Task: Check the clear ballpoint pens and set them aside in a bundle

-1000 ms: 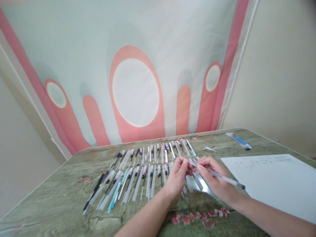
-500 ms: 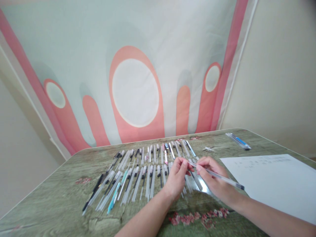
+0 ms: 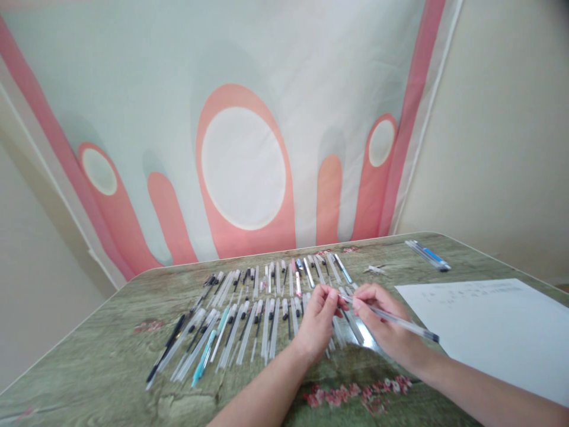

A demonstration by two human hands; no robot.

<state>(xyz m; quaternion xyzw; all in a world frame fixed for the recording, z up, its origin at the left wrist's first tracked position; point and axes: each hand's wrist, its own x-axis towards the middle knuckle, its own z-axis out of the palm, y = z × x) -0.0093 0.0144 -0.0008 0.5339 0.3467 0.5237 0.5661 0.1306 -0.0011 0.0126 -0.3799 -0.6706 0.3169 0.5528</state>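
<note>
A clear-barrelled pen (image 3: 406, 324) with a dark end slants across my right hand (image 3: 384, 320), whose thumb and fingers are closed around it near its front part. My left hand (image 3: 320, 314) pinches at the pen's front tip. The fingertips of both hands nearly meet there, and they hide most of that tip. Under and beyond the hands lie two rows of pen parts: clear barrels (image 3: 246, 332), caps (image 3: 285, 308) and dark refills. A turquoise pen (image 3: 205, 357) lies in the nearer row, left of my left arm.
A white sheet of paper (image 3: 489, 326) with faint marks lies at the right. Behind it are a few pens (image 3: 429, 256), one blue. Small clear pieces (image 3: 376, 270) lie past my right hand. A shiny clear item (image 3: 367, 339) shows beneath my hands. A printed cloth (image 3: 311, 71) hangs behind the table.
Both hands stay in nearly the same place on the pen. The whole view has shifted very slightly.
</note>
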